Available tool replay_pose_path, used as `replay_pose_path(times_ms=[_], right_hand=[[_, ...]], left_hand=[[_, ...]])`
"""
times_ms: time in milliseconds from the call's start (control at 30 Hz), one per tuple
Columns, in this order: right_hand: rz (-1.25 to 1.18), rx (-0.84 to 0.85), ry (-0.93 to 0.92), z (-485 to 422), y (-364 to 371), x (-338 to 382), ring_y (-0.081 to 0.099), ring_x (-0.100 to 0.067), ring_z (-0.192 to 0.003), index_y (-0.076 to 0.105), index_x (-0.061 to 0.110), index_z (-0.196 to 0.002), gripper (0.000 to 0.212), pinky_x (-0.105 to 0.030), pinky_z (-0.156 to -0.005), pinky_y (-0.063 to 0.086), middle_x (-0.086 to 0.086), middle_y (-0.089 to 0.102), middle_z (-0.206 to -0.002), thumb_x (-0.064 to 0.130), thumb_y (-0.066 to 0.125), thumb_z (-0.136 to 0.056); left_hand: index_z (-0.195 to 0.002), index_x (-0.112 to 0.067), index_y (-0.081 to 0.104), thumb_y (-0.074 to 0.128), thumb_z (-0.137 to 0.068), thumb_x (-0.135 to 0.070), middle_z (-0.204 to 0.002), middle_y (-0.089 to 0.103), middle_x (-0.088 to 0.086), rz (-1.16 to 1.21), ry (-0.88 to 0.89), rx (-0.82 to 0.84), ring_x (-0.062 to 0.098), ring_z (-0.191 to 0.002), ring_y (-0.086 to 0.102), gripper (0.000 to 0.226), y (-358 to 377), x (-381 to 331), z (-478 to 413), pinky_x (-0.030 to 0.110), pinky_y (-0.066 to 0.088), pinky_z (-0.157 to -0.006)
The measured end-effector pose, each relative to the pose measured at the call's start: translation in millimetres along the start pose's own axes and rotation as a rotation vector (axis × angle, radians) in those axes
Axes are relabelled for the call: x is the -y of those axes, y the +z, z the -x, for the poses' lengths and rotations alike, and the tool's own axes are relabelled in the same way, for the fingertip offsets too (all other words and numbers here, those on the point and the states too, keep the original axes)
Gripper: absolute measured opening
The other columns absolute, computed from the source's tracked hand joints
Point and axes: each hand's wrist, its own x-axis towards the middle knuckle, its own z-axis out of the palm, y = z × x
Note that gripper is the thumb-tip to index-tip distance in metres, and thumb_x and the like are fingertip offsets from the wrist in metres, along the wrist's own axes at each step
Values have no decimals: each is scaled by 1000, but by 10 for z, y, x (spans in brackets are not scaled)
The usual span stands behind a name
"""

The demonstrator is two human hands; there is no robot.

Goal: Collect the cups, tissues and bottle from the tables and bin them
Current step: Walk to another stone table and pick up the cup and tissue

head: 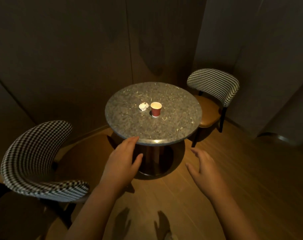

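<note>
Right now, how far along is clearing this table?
Nothing looks done: the red cup and crumpled tissue sit on the round table. In hand, nothing: left grip and right grip are open, empty. Remaining: pick both up and bin them.

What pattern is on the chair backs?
Black-and-white houndstooth check on both curved chair backs, clearest in the head view.

This looks like a quiet corner of a café or lounge. A small round bench (pixel 173 122) with a speckled stone top stands on one thick pedestal (pixel 155 156), between a left chair (pixel 34 158) and a right chair (pixel 214 84) with houndstooth backs. Dim warm light, dark panelled walls (pixel 60 58), a wooden floor (pixel 233 170) and a red paper cup (pixel 155 110) beside a crumpled tissue (pixel 143 106) fit such a place.
</note>
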Motion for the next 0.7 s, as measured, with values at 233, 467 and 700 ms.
replay_pose_path(times_ms=[233, 467, 700], right_hand=[[74, 168, -21, -1682, 272, -312, 40, -11, -127, 38, 23, -138, 54, -27, -101, 36, 6, 45, -136, 36, 58, -90], [88, 373, 22, -2939, 885, -564, 40, -19, -127, 36, 17, -139, 53, -29, -102, 34, -2, 41, -140, 32, 56, -92], [122, 436, 152, -3802, 1524, -834, 37, -21, -131, 35, 14, -141, 57, -32, -105, 32, -5, 40, -143, 28, 58, -91]], left_hand=[[-142, -25, 30, 53, -90, -36, -143, 39, -5, -37, -41, 21, 11, -127, 38, 58, 532, 258, -1213, 27, 32, -101], [-145, -22, 24, 50, -92, -33, -148, 31, -3, -5, -19, 142, 12, -133, 30, 60, 1191, 698, -2330, 28, 25, -108], [-146, -20, 20, 50, -91, -27, -153, 19, 0, 30, -22, 339, 17, -135, 27, 63, 1839, 1158, -3373, 32, 24, -108]])
